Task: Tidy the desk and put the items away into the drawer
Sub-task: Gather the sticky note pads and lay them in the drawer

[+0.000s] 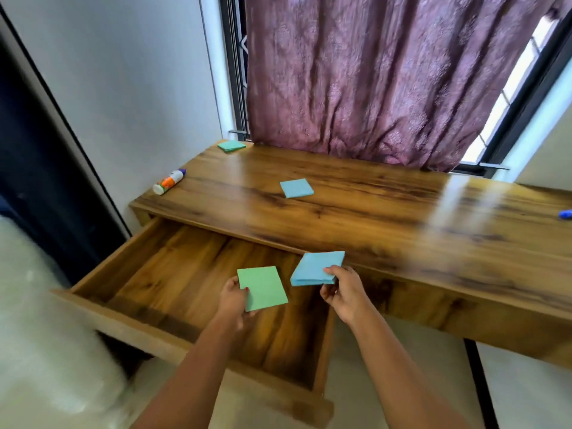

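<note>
Left hand [232,297]: nearest item, over the open drawer [173,267], fingers pinching a green note pad [263,287] by its near-left corner, pad held flat, face up. Right hand [343,289]: just beside it, thumb and fingers clamped on a blue note pad [317,269], tilted, edges fanning slightly. Both pads hang above the bare drawer floor, not touching it.

Handling, as I judge it: I lower each pad flat, side by side toward the back, and let go only on contact so the sheets stay square.

Desk [356,193], left to right, remaining: glue bottle [169,181] lying at the left edge; second green pad [231,146] at the far corner; second blue pad [296,187] mid-surface; blue object [565,214] at the right margin, unidentifiable.
</note>
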Available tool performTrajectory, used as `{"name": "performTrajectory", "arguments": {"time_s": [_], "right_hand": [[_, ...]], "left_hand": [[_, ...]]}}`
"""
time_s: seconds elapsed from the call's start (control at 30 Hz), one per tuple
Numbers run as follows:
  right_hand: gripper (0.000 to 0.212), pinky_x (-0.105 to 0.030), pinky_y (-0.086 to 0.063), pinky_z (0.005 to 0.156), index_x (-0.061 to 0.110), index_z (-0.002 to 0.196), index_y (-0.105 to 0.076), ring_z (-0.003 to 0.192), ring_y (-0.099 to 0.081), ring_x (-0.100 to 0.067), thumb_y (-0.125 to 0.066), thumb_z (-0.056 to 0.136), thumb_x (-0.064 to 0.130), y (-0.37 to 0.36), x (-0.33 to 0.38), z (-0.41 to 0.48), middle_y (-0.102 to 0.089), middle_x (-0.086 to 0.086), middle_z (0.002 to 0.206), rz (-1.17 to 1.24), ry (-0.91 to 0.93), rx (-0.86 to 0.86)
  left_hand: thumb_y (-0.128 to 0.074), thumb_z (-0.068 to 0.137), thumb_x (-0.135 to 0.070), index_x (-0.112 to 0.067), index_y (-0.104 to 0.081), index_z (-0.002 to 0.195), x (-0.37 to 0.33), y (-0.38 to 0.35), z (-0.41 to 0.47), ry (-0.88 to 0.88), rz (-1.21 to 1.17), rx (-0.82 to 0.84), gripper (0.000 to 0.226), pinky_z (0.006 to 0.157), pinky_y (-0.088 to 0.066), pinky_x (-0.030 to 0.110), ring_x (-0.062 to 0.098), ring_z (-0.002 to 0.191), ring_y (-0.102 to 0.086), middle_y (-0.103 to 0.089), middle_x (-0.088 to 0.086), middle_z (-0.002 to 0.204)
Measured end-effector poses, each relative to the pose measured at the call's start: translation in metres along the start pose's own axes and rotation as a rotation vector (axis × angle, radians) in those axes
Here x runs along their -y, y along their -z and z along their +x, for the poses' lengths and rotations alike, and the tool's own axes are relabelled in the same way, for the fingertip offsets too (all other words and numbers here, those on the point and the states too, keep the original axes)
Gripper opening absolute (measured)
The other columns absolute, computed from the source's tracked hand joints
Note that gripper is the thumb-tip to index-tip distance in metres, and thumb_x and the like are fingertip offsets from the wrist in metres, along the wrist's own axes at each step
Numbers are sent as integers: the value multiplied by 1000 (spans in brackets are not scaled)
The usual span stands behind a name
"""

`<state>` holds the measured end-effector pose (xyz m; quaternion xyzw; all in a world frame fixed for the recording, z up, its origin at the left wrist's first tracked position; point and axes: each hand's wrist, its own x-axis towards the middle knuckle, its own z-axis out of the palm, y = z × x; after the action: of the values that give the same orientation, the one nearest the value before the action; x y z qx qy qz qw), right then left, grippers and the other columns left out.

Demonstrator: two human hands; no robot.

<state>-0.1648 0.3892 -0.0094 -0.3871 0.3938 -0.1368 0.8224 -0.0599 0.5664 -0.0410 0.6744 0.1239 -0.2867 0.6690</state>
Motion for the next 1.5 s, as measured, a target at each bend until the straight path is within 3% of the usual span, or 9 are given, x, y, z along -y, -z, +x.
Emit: {"name": "performTrajectory", "arguments": {"time_s": [0.13,0.3,0.5,0.63,0.8,0.97,1.1,1.27,1.5], "right_hand": [[37,-25,-48,60,15,125,-43,87,-56,-16,-56,91,8,-9,-33,-16,-56,-7,102,-456,64,-36],[64,-17,-50,58,22,143,-27,82,-60,-11,-60,89,12,-10,-60,-23,-56,-9,117,-1141,280,-16],[85,-35,-57,80,31,150,-9,96,-64,-21,-58,85,5,-17,-100,-22,-61,-8,115,-1669,350,66],[78,-39,-52,94,29,151,-12,118,-53,-28,-55,89,8,-19,-114,-12,-50,-12,134,-1696,266,136],[80,-40,-47,101,24,150,-15,124,-48,-30,-63,87,23,-23,-123,5,-48,-14,137,-1643,194,223],[72,-39,-41,104,24,150,-17,129,-45,-32,-58,91,29,-16,-123,16,-44,-15,142,-1627,50,268],[52,-42,-47,98,14,140,-35,121,-50,-32,-55,92,23,-17,-120,19,-49,-15,133,-1802,54,173],[35,-38,-52,87,9,122,-54,112,-59,-28,-64,89,14,-23,-119,17,-58,-11,124,-1959,59,84],[33,-38,-51,84,5,123,-53,114,-59,-30,-54,90,-1,-21,-130,10,-58,-13,126,-1989,43,33]], "left_hand": [[-38,100,-6,-12,-38,136,14,27,4,38,153,44,36,65,-49,34,23,88,-57,-55,11,109],[-37,99,-1,-9,-42,134,30,40,19,-9,391,25,36,64,-49,33,22,81,-56,-54,9,98],[-34,90,4,-19,-42,136,44,42,36,-82,712,44,51,58,-51,34,27,86,-58,-58,13,104],[-38,87,5,-25,-36,140,47,37,34,-157,950,75,61,83,-52,38,28,104,-55,-55,12,117],[-47,88,-8,-30,-25,145,54,35,35,-111,1334,159,65,95,-48,43,33,120,-49,-47,15,133],[-69,82,-21,-31,-21,145,60,31,33,-259,1666,228,80,92,-48,44,31,134,-30,-20,6,148],[-71,80,-26,-35,-28,142,70,28,37,-461,1765,404,75,99,-44,47,28,138,-25,-24,0,147],[-79,72,-32,-33,-31,138,63,30,39,-414,1800,391,81,93,-46,47,29,135,-30,-27,3,145],[-82,68,-36,-31,-27,140,51,44,45,-391,1862,312,91,90,-49,44,29,135,-31,-29,6,144]]}}
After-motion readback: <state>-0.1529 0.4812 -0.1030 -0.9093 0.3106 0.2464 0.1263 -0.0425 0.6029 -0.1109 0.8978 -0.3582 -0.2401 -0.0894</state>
